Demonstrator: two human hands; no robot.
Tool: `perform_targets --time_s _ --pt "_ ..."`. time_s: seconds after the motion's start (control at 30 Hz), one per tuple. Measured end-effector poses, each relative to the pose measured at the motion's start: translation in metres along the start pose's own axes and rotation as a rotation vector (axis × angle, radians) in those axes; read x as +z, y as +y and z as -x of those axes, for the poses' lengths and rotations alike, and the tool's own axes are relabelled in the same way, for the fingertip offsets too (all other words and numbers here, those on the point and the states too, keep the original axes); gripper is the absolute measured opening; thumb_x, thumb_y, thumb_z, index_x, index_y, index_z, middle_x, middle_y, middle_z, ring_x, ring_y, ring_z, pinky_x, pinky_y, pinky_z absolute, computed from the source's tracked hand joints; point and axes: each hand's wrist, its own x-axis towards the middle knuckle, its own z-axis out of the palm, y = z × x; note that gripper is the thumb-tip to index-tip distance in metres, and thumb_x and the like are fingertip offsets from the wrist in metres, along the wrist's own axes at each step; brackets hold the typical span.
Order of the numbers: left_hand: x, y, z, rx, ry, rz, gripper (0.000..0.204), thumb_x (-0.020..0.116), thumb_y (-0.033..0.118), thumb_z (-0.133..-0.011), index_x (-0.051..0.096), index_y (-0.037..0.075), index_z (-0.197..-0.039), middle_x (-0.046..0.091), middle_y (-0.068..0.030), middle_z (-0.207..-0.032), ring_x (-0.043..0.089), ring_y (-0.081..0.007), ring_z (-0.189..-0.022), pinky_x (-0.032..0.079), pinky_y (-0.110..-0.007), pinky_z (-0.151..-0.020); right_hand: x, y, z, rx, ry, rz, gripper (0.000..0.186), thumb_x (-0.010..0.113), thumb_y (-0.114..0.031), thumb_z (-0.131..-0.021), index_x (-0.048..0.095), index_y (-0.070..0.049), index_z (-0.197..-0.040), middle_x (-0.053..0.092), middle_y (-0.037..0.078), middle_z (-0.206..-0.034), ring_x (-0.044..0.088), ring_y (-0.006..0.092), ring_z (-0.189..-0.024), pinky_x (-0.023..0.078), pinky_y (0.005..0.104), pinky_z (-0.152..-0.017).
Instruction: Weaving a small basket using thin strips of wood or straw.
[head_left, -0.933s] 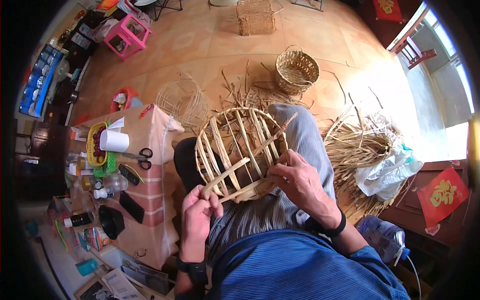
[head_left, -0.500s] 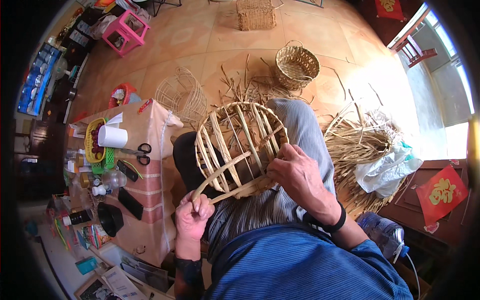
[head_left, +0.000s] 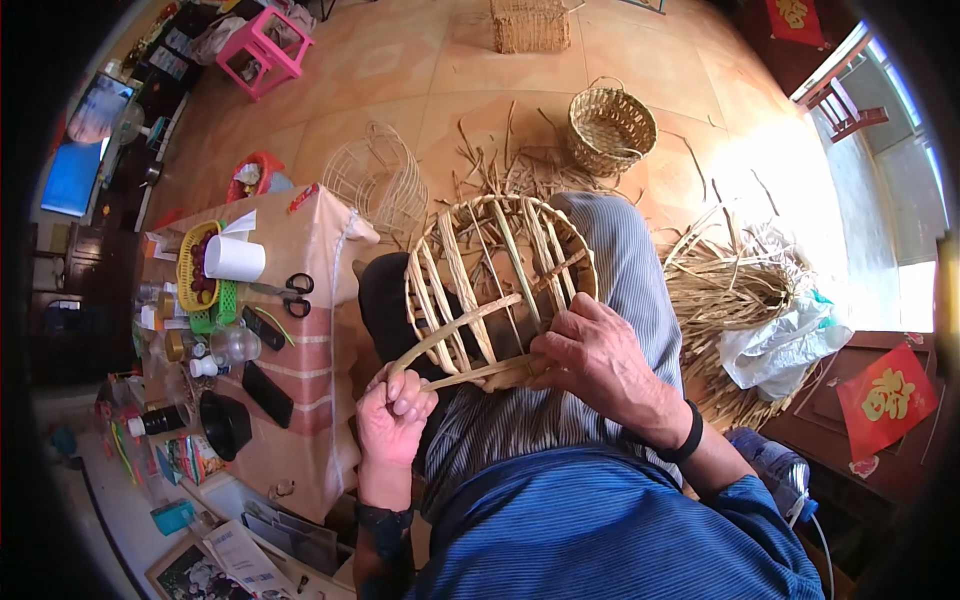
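Observation:
A round, partly woven basket frame [head_left: 446,262] of pale dried stalks rests on my lap, with long strips running across its opening. One flat stalk strip [head_left: 440,338] crosses over those strips and loops back at the lower left. My left hand [head_left: 397,408] is closed round that loop, off the frame's near left edge. My right hand [head_left: 600,350] grips the frame's near right rim with bent fingers. Its fingertips are partly hidden, and I cannot tell whether they also pinch the strip's end.
A cloth-covered table [head_left: 318,390] at the left bears scissors [head_left: 297,294], a paper roll [head_left: 236,258] and a yellow fruit basket [head_left: 192,268]. A finished basket [head_left: 612,128], a wire frame [head_left: 375,180] and a stalk bundle [head_left: 730,285] lie on the floor. A pink stool [head_left: 265,52] stands farther off.
The whole view has shifted slightly, moving the scene rightward. The strip's loose length now runs straighter between my two hands, and my left hand has turned a little. Both hands keep their places at the frame.

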Motion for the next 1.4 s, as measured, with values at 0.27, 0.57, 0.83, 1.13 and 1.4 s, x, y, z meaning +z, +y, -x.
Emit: perform_targets --time_s 0.27,0.57,0.83,1.13,1.4 --pt "-0.002 -0.003 0.001 -0.019 -0.004 0.042 0.020 0.054 0.007 -0.096 0.050 0.014 -0.077 0.043 0.0025 -0.062 0.036 -0.0116 -0.053 0.035 -0.030 -0.060 0.005 0.003 0.005 -0.077 0.006 0.043 0.032 0.086 -0.033 -0.075 0.073 -0.012 -0.095 0.060 0.003 -0.093 0.056 0.0263 -0.096 0.049 0.0402 -0.085" --pt "-0.016 0.026 0.030 0.079 -0.096 -0.535 0.021 0.065 0.015 -0.102 0.067 0.006 -0.121 0.059 -0.0007 -0.071 0.046 -0.0085 -0.051 0.032 -0.026 -0.055 -0.003 -0.010 -0.010 -0.082 0.017 -0.041 0.016 0.074 -0.015 -0.082 0.070 -0.009 -0.096 0.059 0.008 -0.099 0.060 0.0301 -0.097 0.053 0.0430 -0.081" --pt "0.005 0.023 0.016 0.417 -0.152 -0.208 0.034 0.077 0.007 -0.095 0.059 0.010 -0.124 0.070 0.0003 -0.101 0.053 -0.0074 -0.056 0.041 -0.025 -0.063 0.003 -0.001 -0.028 -0.101 0.017 -0.196 0.011 0.070 -0.010 -0.085 0.065 -0.006 -0.094 0.060 0.010 -0.090 0.062 0.0331 -0.089 0.054 0.0444 -0.076" --pt "0.061 -0.013 -0.021 0.042 -0.002 -1.091 0.021 0.072 0.016 -0.105 0.069 0.001 -0.119 0.073 -0.0027 -0.092 0.067 -0.0083 -0.074 0.055 -0.026 -0.066 0.022 -0.008 -0.018 -0.042 0.111 -0.030 0.021 0.079 -0.016 -0.083 0.061 -0.008 -0.085 0.058 0.009 -0.078 0.060 0.0312 -0.075 0.050 0.0442 -0.066" --pt "0.095 -0.021 -0.062 0.503 -0.013 -1.709 0.020 0.065 0.015 -0.103 0.070 -0.002 -0.113 0.072 -0.0243 -0.100 0.072 -0.0409 -0.100 0.057 -0.047 -0.086 0.033 -0.013 -0.027 0.038 0.149 -0.024 0.017 0.074 -0.012 -0.087 0.058 -0.006 -0.088 0.061 0.014 -0.078 0.063 0.0352 -0.071 0.050 0.0476 -0.066"
